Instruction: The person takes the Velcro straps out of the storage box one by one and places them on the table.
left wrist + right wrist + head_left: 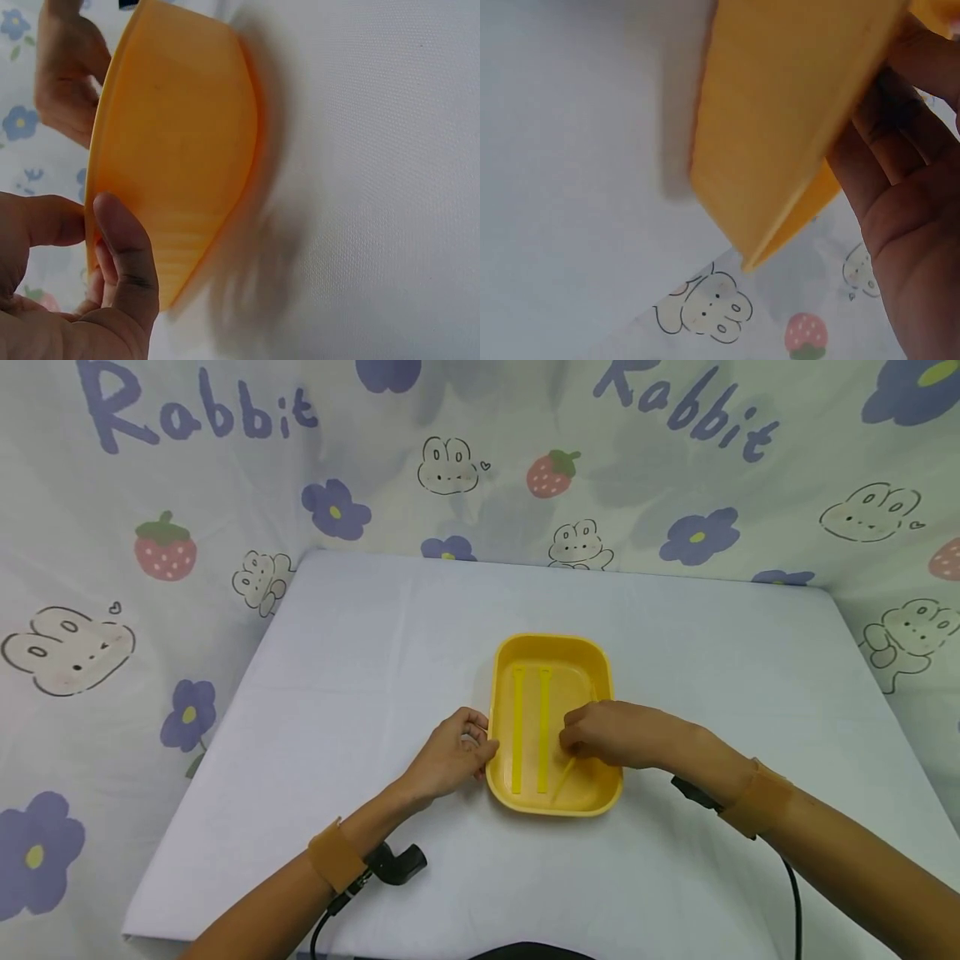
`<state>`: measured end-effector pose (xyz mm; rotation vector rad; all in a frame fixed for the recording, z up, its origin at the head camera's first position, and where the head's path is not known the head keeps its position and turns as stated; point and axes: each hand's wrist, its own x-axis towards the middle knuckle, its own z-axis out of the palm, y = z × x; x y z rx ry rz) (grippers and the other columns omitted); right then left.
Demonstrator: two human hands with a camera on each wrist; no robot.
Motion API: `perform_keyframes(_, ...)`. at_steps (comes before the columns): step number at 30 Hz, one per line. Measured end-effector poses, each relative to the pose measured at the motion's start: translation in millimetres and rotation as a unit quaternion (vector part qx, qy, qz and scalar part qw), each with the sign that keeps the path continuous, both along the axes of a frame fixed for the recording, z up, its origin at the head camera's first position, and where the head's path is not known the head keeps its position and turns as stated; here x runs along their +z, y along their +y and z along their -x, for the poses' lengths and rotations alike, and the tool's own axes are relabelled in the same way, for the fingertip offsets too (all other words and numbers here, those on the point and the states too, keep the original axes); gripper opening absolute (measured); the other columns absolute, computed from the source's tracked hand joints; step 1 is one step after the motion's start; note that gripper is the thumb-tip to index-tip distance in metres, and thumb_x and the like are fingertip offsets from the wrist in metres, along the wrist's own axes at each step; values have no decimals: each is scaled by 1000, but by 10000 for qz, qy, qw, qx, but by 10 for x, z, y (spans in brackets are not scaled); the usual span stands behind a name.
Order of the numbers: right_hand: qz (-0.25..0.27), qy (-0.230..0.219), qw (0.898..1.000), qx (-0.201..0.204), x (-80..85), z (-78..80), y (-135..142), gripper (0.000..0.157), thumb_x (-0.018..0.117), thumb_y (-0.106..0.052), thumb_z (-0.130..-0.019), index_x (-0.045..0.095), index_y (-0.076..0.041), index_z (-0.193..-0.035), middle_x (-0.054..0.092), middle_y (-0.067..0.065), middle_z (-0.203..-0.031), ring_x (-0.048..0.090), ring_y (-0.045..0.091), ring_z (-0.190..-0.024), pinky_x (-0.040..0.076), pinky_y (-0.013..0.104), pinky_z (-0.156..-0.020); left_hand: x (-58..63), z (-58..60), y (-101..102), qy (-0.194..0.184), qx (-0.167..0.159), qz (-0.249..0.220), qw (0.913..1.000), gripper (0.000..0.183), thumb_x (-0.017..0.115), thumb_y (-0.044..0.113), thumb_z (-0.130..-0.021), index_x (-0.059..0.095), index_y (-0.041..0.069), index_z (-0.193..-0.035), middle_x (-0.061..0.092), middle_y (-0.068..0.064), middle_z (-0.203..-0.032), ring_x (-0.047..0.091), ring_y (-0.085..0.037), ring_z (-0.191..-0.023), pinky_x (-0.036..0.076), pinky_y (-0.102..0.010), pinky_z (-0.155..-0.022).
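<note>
A yellow plastic tray [551,808] with rounded corners and raised walls stands on the white table. Inside it, two thin flat yellow strips [517,731] lie side by side lengthwise, each with a slightly wider far end. My left hand [455,752] pinches the tray's left rim between thumb and fingers; the left wrist view shows the digits at the rim and outer wall. Over the tray's right wall reaches my right hand [611,733], its fingertips down inside, pinching a third yellow strip [562,781] that lies slantwise. In the right wrist view the tray wall hides those fingertips.
White cloth covers the table [360,652]. Behind and beside it hangs a curtain [495,410] printed with rabbits, strawberries and flowers. Each wrist wears a brown band [337,857] with a black camera and cable. A dark object [528,952] shows at the near edge.
</note>
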<state>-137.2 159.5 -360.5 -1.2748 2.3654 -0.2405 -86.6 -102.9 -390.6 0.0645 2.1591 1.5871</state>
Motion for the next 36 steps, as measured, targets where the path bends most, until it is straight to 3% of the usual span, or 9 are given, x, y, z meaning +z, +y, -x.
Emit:
perform_keyframes(7, 1038, 41, 9934, -488, 205, -33, 180, 12, 72, -7, -91, 70, -16, -99, 68, -9, -93, 60, 4, -83, 56, 22, -76, 27, -1, 3, 22, -36, 51, 10000, 35, 61, 10, -96, 47, -3, -125, 57, -12, -101, 61, -16, -65, 57, -40, -69)
perform_keyframes(14, 2114, 172, 9674, -1381, 336, -23, 300, 16, 75, -4, -87, 71, -14, -99, 71, -10, -94, 67, 4, -87, 59, 24, -77, 37, 1, -9, 82, -29, 88, 9999, 35, 60, 10, -96, 47, -4, -125, 58, -13, -100, 61, -16, -65, 57, -38, -68)
perform_keyframes(18, 2810, 160, 9374, -2049, 374, -47, 322, 14, 75, -2, -86, 72, -10, -97, 73, -5, -93, 69, 6, -84, 60, 24, -77, 31, 4, -7, 101, -84, 85, 9999, 34, 60, 10, -96, 47, -4, -124, 58, -13, -101, 61, -14, -65, 57, -36, -67)
perform_keyframes(24, 3545, 46, 8789, -3192, 474, -62, 361, 8, 71, -9, -92, 72, -5, -99, 73, 4, -92, 70, 7, -80, 58, 18, -75, 53, 3, 8, 110, -99, 93, 9998, 34, 60, 10, -96, 47, -4, -125, 57, -13, -101, 61, -14, -66, 57, -36, -67)
perform_keyframes(28, 3812, -254, 8384, -3887, 521, -42, 432, 16, 70, -16, -94, 69, -2, -101, 72, -1, -91, 71, 7, -82, 58, 19, -78, 66, 2, 17, 103, -80, 119, 9998, 34, 60, 9, -96, 47, -4, -125, 57, -13, -101, 61, -15, -66, 57, -37, -67)
perform_keyframes(32, 4121, -640, 8012, -4291, 532, -23, 507, 22, 70, -17, -95, 67, 2, -105, 73, -6, -93, 72, 10, -84, 59, 24, -80, 59, 9, 21, 103, -43, 146, 9998, 34, 61, 9, -96, 48, -4, -124, 58, -12, -100, 61, -16, -66, 57, -36, -66)
perform_keyframes(36, 4099, -767, 7880, -4530, 526, -16, 565, 27, 70, -20, -94, 67, 3, -108, 74, -7, -95, 73, 10, -85, 59, 24, -80, 60, 16, 22, 129, -57, 152, 9998, 33, 60, 8, -95, 48, -4, -124, 58, -12, -100, 60, -15, -66, 57, -36, -66)
